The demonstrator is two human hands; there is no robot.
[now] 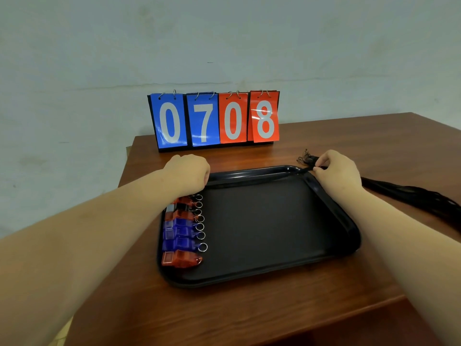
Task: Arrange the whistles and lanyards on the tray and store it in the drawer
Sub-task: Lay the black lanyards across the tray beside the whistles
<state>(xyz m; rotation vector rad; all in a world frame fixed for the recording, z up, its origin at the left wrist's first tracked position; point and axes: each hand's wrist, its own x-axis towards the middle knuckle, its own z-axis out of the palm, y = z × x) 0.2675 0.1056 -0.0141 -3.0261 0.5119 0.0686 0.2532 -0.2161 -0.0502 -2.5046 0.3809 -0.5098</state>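
A black tray (262,221) lies on the brown table. Along its left side sits a column of several whistles (180,233), red ones and blue ones, most with metal rings pointing right. My left hand (189,174) hovers with curled fingers over the top of that column at the tray's far left corner; what the fingers touch is hidden. My right hand (335,171) pinches the end of a bundle of black lanyards (411,196) at the tray's far right corner. The bundle trails off to the right across the table.
A flip scoreboard (214,119) reading 0 7 0 8 stands at the back of the table (287,308), against the wall. The table's left edge runs close to the tray. No drawer is in view.
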